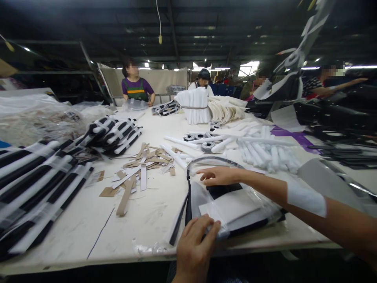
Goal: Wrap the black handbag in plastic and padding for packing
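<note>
In front of me on the table lies a flat bag-like item with black edges, white paper and clear plastic film on it. My left hand is at its near left corner, fingers bent and closed on the edge of the plastic film. Over the item's far side reaches my right hand, palm down, its fingers stretched out to the left and apart. A black strap curves around the item's far and left edges, close to those fingertips. Whether the right hand touches the strap, I cannot tell.
Paper and cardboard strips lie scattered left of centre. Long black-and-white wrapped bundles fill the left side. White rolls, dark tape coils and a tied white stack stand farther back. A co-worker stands across the table.
</note>
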Motion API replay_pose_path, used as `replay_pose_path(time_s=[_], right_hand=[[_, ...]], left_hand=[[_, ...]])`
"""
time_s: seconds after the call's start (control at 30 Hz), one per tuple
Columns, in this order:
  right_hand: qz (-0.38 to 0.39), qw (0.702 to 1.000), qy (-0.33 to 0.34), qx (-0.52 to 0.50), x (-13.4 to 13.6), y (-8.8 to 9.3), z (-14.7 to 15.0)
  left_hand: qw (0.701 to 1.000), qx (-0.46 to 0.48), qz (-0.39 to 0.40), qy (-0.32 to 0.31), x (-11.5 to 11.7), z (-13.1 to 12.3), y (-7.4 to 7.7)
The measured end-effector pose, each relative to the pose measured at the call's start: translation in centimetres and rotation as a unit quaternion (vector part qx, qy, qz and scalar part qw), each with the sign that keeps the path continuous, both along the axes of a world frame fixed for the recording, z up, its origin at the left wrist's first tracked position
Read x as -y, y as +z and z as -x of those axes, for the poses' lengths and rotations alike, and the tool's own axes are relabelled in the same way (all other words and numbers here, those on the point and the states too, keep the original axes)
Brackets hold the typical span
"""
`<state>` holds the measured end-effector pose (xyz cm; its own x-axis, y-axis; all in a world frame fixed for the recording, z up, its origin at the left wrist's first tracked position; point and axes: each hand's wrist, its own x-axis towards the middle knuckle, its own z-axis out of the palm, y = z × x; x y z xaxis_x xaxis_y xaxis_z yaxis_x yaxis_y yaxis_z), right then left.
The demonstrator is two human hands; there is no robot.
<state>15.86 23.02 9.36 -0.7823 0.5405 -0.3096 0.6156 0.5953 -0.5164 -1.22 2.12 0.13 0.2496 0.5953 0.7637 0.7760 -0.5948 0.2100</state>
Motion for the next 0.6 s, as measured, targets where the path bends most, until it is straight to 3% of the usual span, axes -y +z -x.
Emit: replay_pose_path(time_s=[0.1, 0.17, 0.37, 0.6], right_hand=[[0.01, 1.0, 0.012, 0.001, 3.0, -0.1, -0.5], [0.017, 0.999, -0.02, 0.017, 3.6, -0.5, -0.1], [0.156, 0.985, -0.065, 0.023, 0.2, -1.8, 1.4], [0.253, 0.96, -0.098, -0.062, -1.4, -3.8, 1.0]], left_hand=[[1.0, -0.011, -0.007, -0.014, 0.0, 0.1, 0.1], [1.0, -0.013, -0.007, -0.013, 0.0, 0.1, 0.4], [1.0, 0.006, -0.016, 0.0, -0.2, -0.3, 1.5], [1.0, -0.005, 0.0, -0.002, -0.2, -0.1, 1.1]])
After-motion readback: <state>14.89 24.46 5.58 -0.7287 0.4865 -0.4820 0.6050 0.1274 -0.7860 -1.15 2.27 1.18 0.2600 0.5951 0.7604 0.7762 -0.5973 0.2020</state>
